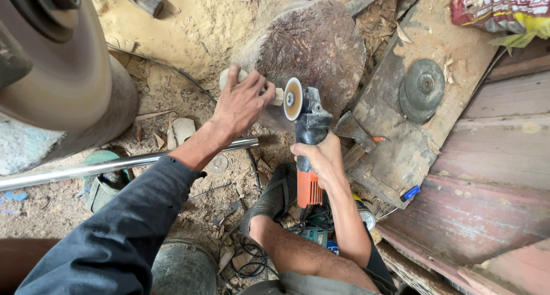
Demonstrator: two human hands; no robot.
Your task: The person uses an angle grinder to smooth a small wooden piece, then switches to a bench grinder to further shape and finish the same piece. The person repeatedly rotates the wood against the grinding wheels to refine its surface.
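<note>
your left hand [239,103] pinches a pale wood piece [229,77]; your right hand [321,157] wraps the angle grinder [306,123], its disc just beside that grip.

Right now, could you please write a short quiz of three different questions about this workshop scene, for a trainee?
1. True or false: the right hand holds the angle grinder by its body.
2. What does the left hand press against the stump?
A. a metal pipe
B. a pale piece of wood
C. a hatchet
3. Fill in: the spare discs lie on a dusty ____ to the right of the stump.

Key:
1. True.
2. B, the piece of wood; the grinder's disc meets its end.
3. Board.
</note>
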